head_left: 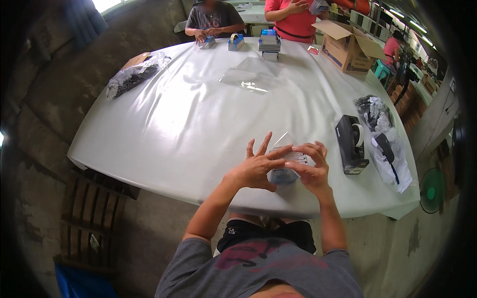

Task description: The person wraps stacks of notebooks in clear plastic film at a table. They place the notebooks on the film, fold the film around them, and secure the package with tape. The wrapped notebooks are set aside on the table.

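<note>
Close to the table's near edge, a small stack of thin flat packs in clear plastic film [284, 176] sits between my two hands. My left hand [254, 170] comes at it from the left, its index and middle fingers bent over the top and its thumb low by the near side. The other fingers of that hand are raised and spread. Around the right side curls my right hand [314, 168], with its thumb laid across the top. A clear flap of film sticks up beyond the fingers. The hands hide much of the stack.
A black tape dispenser [351, 149] stands right of my hands, beside a plastic bag [395, 166] with a dark handled tool on it. Clear plastic bags [251, 77] lie mid-table. Far off are stacked packs [269, 45], a blue tape dispenser [236, 43], an open carton [345, 49] and two people.
</note>
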### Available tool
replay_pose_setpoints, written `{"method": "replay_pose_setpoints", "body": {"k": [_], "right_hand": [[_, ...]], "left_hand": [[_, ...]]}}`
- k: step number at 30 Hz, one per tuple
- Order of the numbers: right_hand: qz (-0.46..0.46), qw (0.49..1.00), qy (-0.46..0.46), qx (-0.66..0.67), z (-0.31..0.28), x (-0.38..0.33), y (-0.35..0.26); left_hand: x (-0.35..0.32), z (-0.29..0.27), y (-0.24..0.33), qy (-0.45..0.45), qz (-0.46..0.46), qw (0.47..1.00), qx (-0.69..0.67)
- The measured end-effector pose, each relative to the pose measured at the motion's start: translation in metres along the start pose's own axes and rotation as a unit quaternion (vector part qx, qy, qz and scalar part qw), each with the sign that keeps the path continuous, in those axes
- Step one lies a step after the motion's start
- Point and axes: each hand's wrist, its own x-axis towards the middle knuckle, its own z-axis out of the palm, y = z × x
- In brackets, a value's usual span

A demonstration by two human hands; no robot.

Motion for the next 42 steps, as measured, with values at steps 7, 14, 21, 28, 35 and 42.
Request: {"method": "replay_pose_setpoints", "body": {"k": [7, 14, 21, 28, 35, 42], "right_hand": [[0.041, 0.998, 0.049, -0.010, -0.018, 0.005, -0.002], [0.315, 0.907, 0.048, 0.277, -0.029, -0.004, 0.002], [0.367, 0.881, -0.068, 0.290, 0.004, -0.019, 0.007], [0.425, 0.822, -0.040, 0.377, 0.001, -0.007, 0.006], [0.459, 0.768, 0.001, 0.447, 0.013, 0.001, 0.016], [0.461, 0.760, -0.069, 0.452, 0.001, 0.017, 0.017]], "left_hand": [[0.009, 0.022, -0.003, 0.131, 0.022, 0.989, -0.061], [0.030, 0.029, 0.011, 0.362, 0.054, 0.914, -0.177], [0.042, 0.012, -0.001, 0.368, 0.053, 0.874, -0.314], [0.018, 0.032, -0.011, 0.256, -0.032, 0.909, -0.327], [0.037, 0.042, -0.020, 0.214, -0.040, 0.825, -0.521], [0.038, 0.033, -0.010, 0.289, -0.081, 0.860, -0.413]]}}
